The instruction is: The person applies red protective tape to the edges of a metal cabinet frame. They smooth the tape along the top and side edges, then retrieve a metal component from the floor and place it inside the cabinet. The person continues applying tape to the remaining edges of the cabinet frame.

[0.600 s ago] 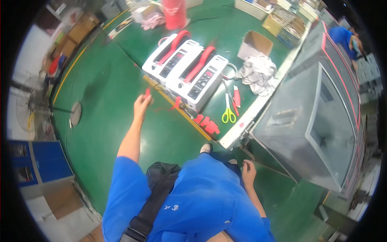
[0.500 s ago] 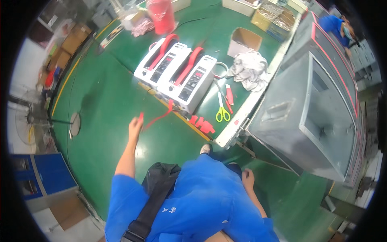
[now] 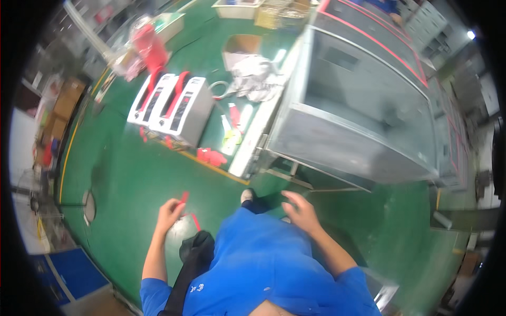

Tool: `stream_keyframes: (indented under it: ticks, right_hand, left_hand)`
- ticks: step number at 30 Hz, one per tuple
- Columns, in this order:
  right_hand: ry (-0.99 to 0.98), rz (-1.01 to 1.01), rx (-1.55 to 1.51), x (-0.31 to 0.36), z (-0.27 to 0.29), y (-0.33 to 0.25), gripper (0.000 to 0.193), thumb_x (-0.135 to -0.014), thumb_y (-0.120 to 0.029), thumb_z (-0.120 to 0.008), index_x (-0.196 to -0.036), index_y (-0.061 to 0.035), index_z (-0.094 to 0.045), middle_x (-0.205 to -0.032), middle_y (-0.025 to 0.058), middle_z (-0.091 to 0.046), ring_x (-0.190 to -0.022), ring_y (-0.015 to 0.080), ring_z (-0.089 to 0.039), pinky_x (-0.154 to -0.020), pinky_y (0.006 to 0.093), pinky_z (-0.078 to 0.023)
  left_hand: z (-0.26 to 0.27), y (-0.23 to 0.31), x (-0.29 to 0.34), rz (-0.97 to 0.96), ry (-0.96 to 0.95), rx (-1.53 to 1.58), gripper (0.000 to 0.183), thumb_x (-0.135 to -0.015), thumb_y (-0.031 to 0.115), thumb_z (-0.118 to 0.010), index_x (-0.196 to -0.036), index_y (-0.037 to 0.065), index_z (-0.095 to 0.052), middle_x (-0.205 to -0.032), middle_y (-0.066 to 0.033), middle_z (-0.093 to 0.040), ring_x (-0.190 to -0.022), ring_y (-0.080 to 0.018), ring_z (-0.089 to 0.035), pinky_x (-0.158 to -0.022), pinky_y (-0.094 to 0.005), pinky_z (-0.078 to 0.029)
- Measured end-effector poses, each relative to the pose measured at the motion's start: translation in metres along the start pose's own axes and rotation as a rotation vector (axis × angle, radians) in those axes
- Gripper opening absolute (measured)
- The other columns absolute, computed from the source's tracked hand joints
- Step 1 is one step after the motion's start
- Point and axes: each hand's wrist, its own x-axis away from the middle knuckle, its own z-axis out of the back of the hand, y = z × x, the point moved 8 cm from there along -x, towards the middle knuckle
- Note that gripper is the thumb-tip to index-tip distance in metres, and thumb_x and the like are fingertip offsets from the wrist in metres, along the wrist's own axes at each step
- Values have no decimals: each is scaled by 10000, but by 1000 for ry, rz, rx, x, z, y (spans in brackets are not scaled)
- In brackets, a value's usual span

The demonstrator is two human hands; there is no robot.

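Note:
My left hand (image 3: pixel 169 215) is closed, pinching a strip of red tape (image 3: pixel 184 197) whose end sticks up past the fingertips. A further red piece (image 3: pixel 196 222) hangs below that hand; whether it is the same strip I cannot tell. My right hand (image 3: pixel 300 211) is held out in front of my body, fingers apart and holding nothing. Beyond my left hand, two white tape dispensers (image 3: pixel 196 113) with red tape rolls (image 3: pixel 176 95) stand side by side on the green tabletop. Short red tape pieces (image 3: pixel 211 156) lie by the table's near edge.
Blurred yellow-green scissors (image 3: pixel 231 140) and a red utility knife (image 3: pixel 234 112) lie right of the dispensers. Behind them are a crumpled pale cloth (image 3: pixel 254 78) and an open cardboard box (image 3: pixel 240 46). A large grey metal housing (image 3: pixel 337 137) fills the right. A fan stands left (image 3: pixel 89 206).
The view has swung right, so the dispensers sit further left. My left hand has drawn away from them with the tape strip. My right hand has risen from my side.

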Motion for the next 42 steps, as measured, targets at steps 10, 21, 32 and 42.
stream_keyframes:
  ticks: [10, 21, 32, 42]
  right_hand:
    - [-44, 274, -53, 70, 79, -76, 126, -737, -57, -649, -852, -27, -609, -800, 74, -552, -661, 161, -535, -609, 264, -438]
    - [349, 204, 155, 144, 258, -49, 34, -771, -41, -587, -787, -21, -565, -743, 75, -539, -647, 169, -525, -595, 265, -430]
    - [738, -160, 24, 179, 453, -35, 96, -799, -110, -607, -826, -21, -583, -701, 1, -554, -596, 59, -507, -533, 198, -413]
    - [740, -166, -196, 121, 494, -12, 212, -777, -108, -634, -935, 10, -555, -737, 43, -570, -637, 91, -543, -557, 213, -450]
  left_hand:
    - [-233, 241, 79, -677, -587, -83, 128, -782, 108, -631, -865, 15, -596, -721, -89, -603, -616, -176, -587, -557, -274, -449]
    - [-289, 262, 78, -670, -688, -207, 196, -765, 198, -659, -870, 33, -648, -695, -120, -630, -566, -205, -608, -533, -292, -468]
    - [-183, 325, -40, -613, -414, -237, 79, -757, 37, -635, -799, -28, -621, -616, -57, -601, -529, -91, -563, -490, -216, -433]
    - [-131, 378, -98, -573, -246, -6, 120, -839, 118, -575, -802, 3, -564, -626, -14, -522, -524, -64, -468, -481, -187, -361]
